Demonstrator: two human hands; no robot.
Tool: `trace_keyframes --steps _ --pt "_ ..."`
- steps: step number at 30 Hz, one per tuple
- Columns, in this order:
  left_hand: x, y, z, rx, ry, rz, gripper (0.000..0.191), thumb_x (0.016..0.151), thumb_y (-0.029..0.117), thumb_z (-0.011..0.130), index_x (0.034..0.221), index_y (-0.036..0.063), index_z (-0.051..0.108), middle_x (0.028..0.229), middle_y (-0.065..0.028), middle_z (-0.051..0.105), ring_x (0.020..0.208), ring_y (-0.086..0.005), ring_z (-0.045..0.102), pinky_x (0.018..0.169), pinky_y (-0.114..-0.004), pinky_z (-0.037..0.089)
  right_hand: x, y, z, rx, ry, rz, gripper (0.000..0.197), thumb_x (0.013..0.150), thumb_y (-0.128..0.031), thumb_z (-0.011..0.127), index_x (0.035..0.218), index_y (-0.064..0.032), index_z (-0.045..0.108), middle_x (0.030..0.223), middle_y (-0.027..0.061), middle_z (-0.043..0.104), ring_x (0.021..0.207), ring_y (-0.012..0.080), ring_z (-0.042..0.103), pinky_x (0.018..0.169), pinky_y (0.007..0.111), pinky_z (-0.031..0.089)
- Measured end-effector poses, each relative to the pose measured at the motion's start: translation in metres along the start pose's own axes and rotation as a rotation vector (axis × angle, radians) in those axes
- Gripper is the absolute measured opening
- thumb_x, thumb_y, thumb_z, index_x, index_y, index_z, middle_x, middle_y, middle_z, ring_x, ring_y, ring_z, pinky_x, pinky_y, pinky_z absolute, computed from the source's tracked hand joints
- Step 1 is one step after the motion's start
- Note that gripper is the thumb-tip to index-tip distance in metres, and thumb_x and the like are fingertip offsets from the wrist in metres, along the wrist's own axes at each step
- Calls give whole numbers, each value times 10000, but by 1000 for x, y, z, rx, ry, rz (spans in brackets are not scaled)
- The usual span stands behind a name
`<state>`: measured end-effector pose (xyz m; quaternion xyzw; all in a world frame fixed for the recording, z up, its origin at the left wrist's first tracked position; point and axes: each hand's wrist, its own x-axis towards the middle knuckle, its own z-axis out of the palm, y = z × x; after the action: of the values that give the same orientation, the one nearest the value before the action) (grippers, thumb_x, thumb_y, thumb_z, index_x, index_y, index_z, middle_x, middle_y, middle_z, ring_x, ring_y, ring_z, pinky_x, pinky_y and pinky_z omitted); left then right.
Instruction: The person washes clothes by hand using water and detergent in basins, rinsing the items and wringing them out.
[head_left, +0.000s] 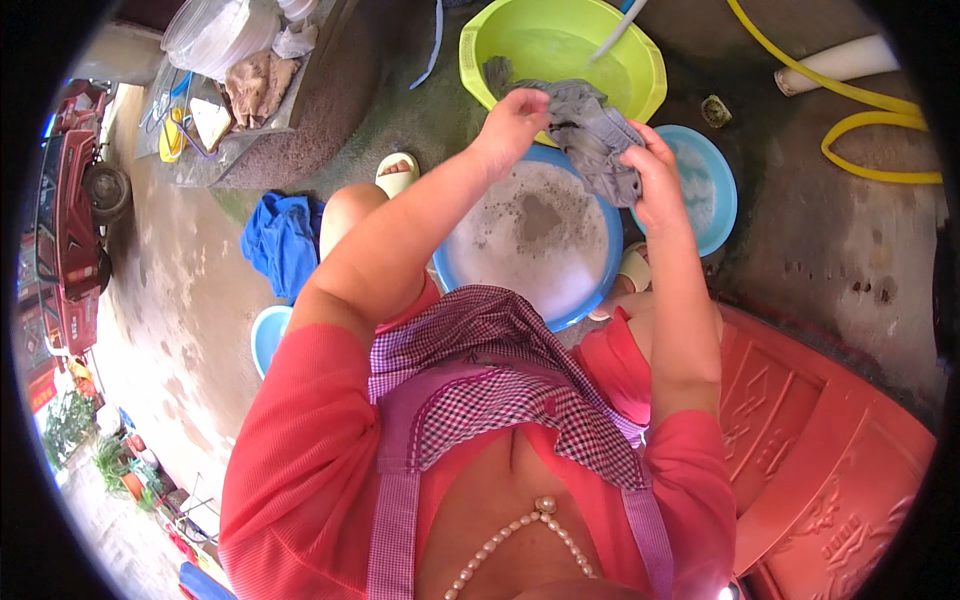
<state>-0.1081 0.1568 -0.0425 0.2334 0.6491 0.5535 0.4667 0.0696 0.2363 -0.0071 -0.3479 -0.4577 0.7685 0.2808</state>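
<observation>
A wet grey cloth garment (592, 124) is bunched up above the blue basin (616, 247) of sudsy water and the near rim of the yellow-green basin (656, 71). My right hand (656, 176) grips its right end, thumb and fingers closed on the fabric. At the garment's left side is my left hand (514, 127), with fingers curled; whether they pinch the cloth is not clear. Part of the cloth extends behind this hand towards the yellow-green basin, which contains water and the end of a pale hose (619, 30).
A smaller light-blue basin (720, 180) with cloudy water stands to the right. Blue clothing (281, 240) and another blue basin (268, 337) are at left. A yellow hose (862, 94) and white pipe (840, 64) lie at upper right. Red panelled furniture (810, 420) occupies the lower right.
</observation>
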Motion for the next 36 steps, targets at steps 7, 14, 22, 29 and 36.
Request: trace_keyframes --steps 7,14,22,29,36 --pt "5 -1 -15 894 -457 750 598 672 146 690 1233 111 486 1174 -132 523 1040 -321 525 931 -361 397 -19 -39 -6 -570 -570 -217 387 618 35 474 960 -14 648 980 104 593 943 172 546 846 263 403" --pt "4 27 -24 817 -38 494 267 773 128 561 1037 110 594 919 -155 621 850 -334 587 757 -404 476 -12 -43 -16 -1075 -170 -448 397 652 20 489 1037 -22 578 1065 116 568 977 239 554 855 279 414" --pt "-1 46 -22 417 -51 451 212 840 139 516 1000 15 574 827 -132 626 757 -228 611 689 -314 474 2 -38 -34 -1285 2 -458 284 719 -23 477 978 -40 591 987 77 589 905 237 568 804 287 431" --pt "-7 53 -21 -369 -153 70 169 848 134 509 957 17 566 881 -89 615 774 -162 598 702 -282 491 2 -45 -20 -118 39 -52 283 803 -49 427 1067 13 505 952 59 573 902 153 548 795 269 438" --pt "-41 27 5 -405 -377 -127 280 736 89 586 1008 33 547 909 -75 589 820 -163 573 737 -286 478 -17 13 28 -515 -394 -7 969 709 -179 731 1387 -155 40 1281 145 365 1182 260 390 983 356 337"
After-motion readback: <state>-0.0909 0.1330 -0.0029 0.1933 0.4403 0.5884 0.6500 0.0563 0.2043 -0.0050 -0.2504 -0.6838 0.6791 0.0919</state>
